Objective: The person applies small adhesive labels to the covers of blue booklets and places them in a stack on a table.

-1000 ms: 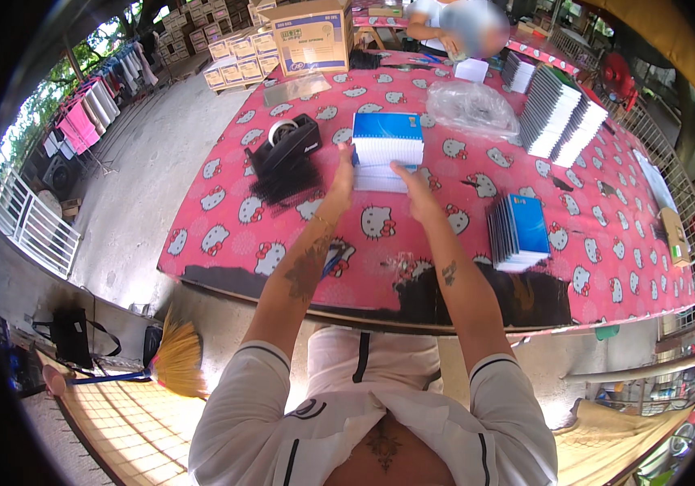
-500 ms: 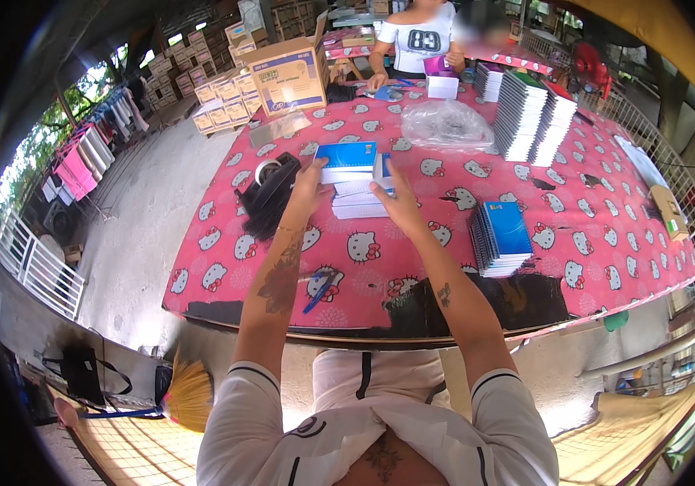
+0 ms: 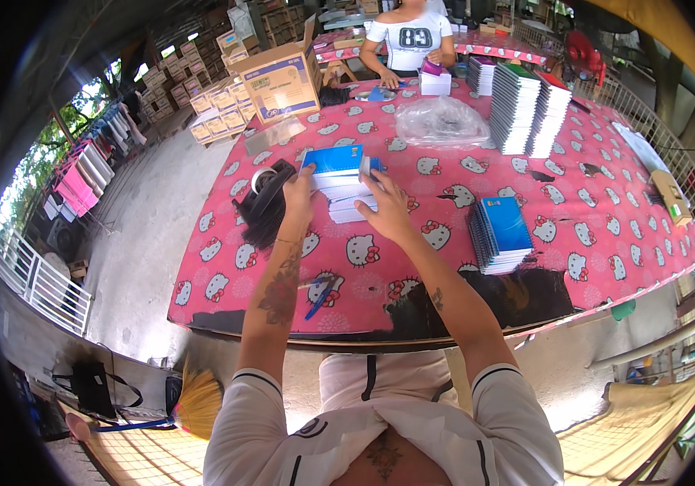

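A stack of blue-covered notebooks [image 3: 335, 158] stands across the table from me, white page edges facing my way. My left hand [image 3: 299, 190] is closed on the stack's left side, thumb near the top cover. On its right side, my right hand [image 3: 386, 206] has its fingertips at a blue-edged part of the notebooks, thumb against the white page edges. Lower notebooks [image 3: 351, 209] sit under the upper ones, slightly out of line. A tape dispenser [image 3: 265, 182] with a dark body lies left of my left hand, next to dark bristly material.
Another blue notebook stack [image 3: 503, 231] stands at right. Taller notebook stacks [image 3: 513, 113], clear plastic [image 3: 442, 121] and a cardboard box [image 3: 283, 85] are farther back. A blue pen [image 3: 321, 298] lies near the front edge. Opposite, a person [image 3: 408, 49] handles purple-covered notebooks.
The upper notebooks have shifted left over the lower ones with my left hand. My right hand has moved slightly left and lower, its fingers more spread. The view has tilted slightly.
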`<state>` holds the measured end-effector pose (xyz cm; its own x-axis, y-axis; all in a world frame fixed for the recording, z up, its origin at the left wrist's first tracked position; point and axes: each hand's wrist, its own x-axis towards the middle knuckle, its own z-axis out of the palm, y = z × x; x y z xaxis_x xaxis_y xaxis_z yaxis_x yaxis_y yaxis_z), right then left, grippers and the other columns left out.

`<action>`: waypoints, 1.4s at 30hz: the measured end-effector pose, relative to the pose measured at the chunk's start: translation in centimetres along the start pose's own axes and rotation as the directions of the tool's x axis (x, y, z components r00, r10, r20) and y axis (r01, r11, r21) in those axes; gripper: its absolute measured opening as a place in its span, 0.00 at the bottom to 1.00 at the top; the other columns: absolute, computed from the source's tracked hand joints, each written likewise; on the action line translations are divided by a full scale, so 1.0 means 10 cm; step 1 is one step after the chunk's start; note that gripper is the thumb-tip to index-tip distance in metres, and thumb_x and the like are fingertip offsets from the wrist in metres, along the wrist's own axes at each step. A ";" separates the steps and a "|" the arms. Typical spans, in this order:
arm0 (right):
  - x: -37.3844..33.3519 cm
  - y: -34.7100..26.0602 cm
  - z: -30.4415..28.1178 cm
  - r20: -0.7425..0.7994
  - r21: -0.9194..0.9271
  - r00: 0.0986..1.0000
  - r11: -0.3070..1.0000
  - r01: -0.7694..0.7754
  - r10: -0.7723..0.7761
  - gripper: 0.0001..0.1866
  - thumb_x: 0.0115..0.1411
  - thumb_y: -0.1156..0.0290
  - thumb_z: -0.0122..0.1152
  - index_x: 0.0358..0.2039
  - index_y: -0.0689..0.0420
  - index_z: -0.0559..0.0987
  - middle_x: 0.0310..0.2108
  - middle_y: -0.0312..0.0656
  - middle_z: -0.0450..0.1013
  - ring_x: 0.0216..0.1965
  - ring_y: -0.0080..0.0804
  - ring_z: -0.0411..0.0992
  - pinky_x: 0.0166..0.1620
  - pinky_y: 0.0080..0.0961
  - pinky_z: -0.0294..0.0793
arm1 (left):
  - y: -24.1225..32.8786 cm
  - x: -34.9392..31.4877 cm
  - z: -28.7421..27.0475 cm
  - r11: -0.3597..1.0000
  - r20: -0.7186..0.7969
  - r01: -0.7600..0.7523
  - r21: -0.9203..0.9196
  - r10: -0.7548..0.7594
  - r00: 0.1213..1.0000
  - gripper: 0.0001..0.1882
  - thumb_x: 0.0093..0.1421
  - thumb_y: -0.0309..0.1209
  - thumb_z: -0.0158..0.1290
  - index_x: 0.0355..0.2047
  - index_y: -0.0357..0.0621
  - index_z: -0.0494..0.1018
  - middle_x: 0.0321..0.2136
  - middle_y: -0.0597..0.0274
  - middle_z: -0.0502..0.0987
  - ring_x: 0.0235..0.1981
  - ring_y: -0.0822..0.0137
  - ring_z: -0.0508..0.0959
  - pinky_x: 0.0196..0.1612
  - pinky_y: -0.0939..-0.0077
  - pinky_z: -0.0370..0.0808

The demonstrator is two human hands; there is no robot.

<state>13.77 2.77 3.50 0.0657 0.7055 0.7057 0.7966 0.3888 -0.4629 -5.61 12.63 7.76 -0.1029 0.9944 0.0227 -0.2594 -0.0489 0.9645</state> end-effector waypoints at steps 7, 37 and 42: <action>0.15 0.11 -0.05 0.072 0.119 0.994 0.989 -0.086 0.078 0.30 0.59 0.53 0.65 0.61 0.47 0.74 0.60 0.44 0.67 0.57 0.49 0.69 0.58 0.47 0.67 | 0.07 0.06 -0.06 0.992 0.016 0.083 0.097 -0.085 0.996 0.23 0.58 0.40 0.62 0.43 0.33 0.71 0.34 0.58 0.72 0.33 0.63 0.76 0.32 0.63 0.79; 0.29 -0.25 0.15 -0.157 -0.013 0.983 0.995 0.094 -0.095 0.26 0.60 0.57 0.63 0.59 0.46 0.75 0.59 0.38 0.68 0.60 0.38 0.65 0.60 0.47 0.61 | 0.23 0.17 -0.31 0.986 0.016 0.050 0.159 -0.053 0.998 0.11 0.62 0.37 0.61 0.32 0.44 0.75 0.27 0.65 0.76 0.27 0.70 0.77 0.31 0.73 0.78; 0.29 -0.24 0.08 -0.118 0.001 0.988 0.995 0.100 -0.100 0.25 0.60 0.59 0.62 0.57 0.50 0.75 0.58 0.35 0.70 0.60 0.36 0.66 0.61 0.44 0.60 | 0.35 0.15 -0.39 0.968 -0.025 0.032 0.247 -0.027 0.999 0.10 0.62 0.36 0.61 0.35 0.45 0.75 0.25 0.67 0.76 0.23 0.72 0.77 0.29 0.75 0.78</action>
<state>11.62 4.38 6.26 0.0564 0.5883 0.8066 0.7987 0.4582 -0.3901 -10.42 13.57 10.15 -0.1202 0.9927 -0.0100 -0.0170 0.0080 0.9998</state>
